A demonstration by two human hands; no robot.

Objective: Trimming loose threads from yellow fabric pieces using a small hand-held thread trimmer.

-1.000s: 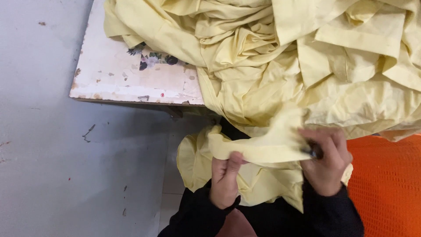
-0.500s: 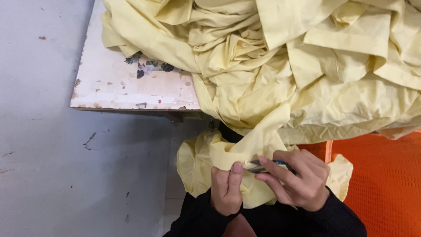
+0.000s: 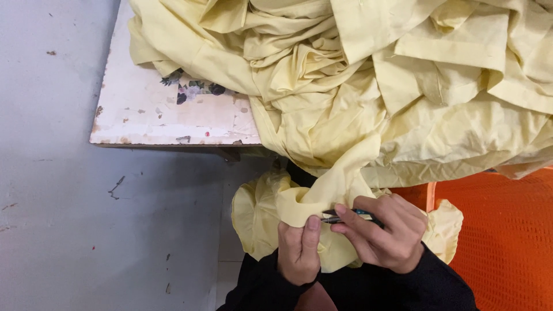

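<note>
1. Head view looks straight down, and the biggest thing by far is a heap of pale yellow fabric (image 3: 368,86) dumped over a worn white table (image 3: 155,115). I'll use that table as the landmark. The cloth covers its whole right part and spills off the near edge towards the person.
2. Grey floor (image 3: 69,219) runs to the left of the table and below its near edge, with a few dark scuffs on it.
3. Orange mesh surface (image 3: 501,242) sits below and to the right of the table, just beside the person's right arm.
4. Black sleeves (image 3: 403,288) come in at the bottom, below the table's near edge.
5. Right hand (image 3: 383,233) is curled up with the fingers pressed together round a small dark tool (image 3: 345,216), tip pointing left into the cloth. Can't really tell what kind of tool it is.
6. Left hand (image 3: 298,250) is just left of it, thumb pinching a folded edge of the yellow fabric, right where the tool tip touches. Both hands are close below the table's front edge.
</note>
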